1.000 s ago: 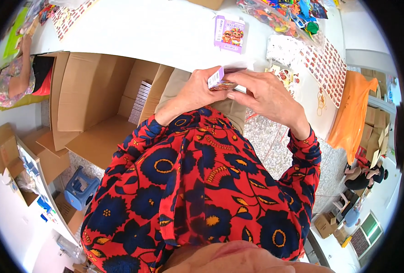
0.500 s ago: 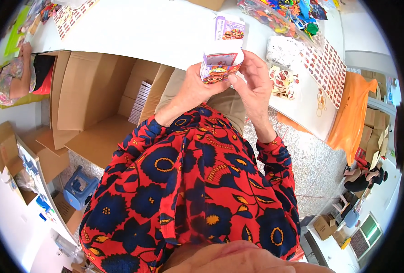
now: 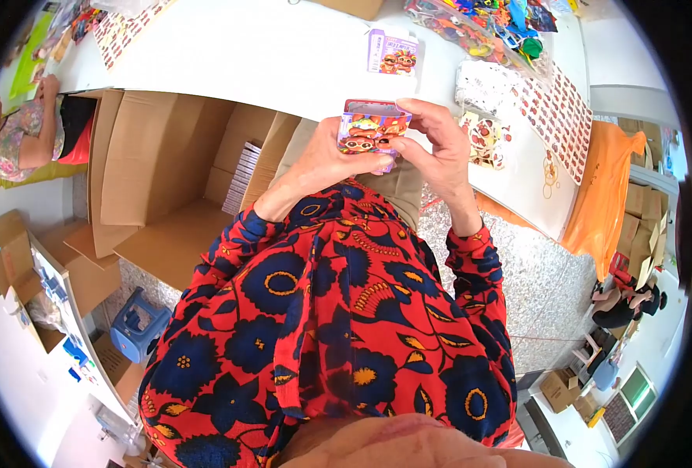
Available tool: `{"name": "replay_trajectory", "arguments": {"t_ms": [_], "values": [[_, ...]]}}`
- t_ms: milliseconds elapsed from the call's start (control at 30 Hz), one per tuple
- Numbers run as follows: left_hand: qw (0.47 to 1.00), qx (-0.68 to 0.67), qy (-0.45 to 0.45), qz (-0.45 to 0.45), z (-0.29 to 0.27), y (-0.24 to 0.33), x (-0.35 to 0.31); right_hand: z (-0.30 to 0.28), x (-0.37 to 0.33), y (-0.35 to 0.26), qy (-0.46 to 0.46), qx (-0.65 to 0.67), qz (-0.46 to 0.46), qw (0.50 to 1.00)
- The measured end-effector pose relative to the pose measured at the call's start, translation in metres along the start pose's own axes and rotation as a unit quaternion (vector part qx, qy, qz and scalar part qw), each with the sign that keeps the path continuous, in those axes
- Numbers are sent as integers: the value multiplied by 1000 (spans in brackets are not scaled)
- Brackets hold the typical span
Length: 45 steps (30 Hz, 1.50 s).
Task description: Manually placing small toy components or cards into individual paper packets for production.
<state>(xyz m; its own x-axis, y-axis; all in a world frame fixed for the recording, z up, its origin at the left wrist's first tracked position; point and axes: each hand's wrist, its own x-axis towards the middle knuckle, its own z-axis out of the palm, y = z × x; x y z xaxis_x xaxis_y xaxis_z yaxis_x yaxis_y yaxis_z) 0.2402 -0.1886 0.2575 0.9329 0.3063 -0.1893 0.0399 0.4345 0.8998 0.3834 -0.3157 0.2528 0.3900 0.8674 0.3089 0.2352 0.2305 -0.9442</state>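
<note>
Just off the table's front edge, I hold a small purple cartoon-printed carton (image 3: 368,133) between both hands. My left hand (image 3: 322,161) is closed around its left side, with the thumb low across the front. My right hand (image 3: 437,147) pinches the right side, thumb on the front and forefinger at the top corner. A red-edged greyish area shows at the carton's top; whether it is a flap or the inside I cannot tell. A similar purple carton (image 3: 393,53) lies on the white table (image 3: 283,58) beyond my hands.
Left of my lap stands a large open cardboard box (image 3: 155,156) with a stack of cartons (image 3: 242,178) inside. At right lie sticker sheets (image 3: 553,117), a clear bag of colourful small items (image 3: 486,35) and an orange plastic bag (image 3: 607,187). Another person (image 3: 30,136) works far left.
The held carton has come slightly nearer to me and tipped. Its white flaps, raised before, no longer stand up. My right forefinger has moved to the top corner.
</note>
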Motion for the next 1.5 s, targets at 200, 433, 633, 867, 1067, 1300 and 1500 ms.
{"name": "replay_trajectory", "arguments": {"t_ms": [200,433,633,867,1067,1300,1500], "values": [[998,62,-8,15,-2,0,-3,-9,10,-33,-50,-150,9,987],[999,43,-5,-8,-1,3,-1,-14,13,-35,-60,-162,15,985],[995,97,7,-8,-6,0,4,-1,4,-20,-40,-110,13,993],[973,173,42,144,-2,-10,10,12,1,-7,74,-23,12,997],[933,260,51,245,-6,-1,2,5,2,-8,106,116,68,985],[917,303,-4,260,-15,-2,12,7,3,-12,109,147,66,981],[928,271,-9,256,-20,-8,12,8,-4,-13,78,79,57,992]]}}
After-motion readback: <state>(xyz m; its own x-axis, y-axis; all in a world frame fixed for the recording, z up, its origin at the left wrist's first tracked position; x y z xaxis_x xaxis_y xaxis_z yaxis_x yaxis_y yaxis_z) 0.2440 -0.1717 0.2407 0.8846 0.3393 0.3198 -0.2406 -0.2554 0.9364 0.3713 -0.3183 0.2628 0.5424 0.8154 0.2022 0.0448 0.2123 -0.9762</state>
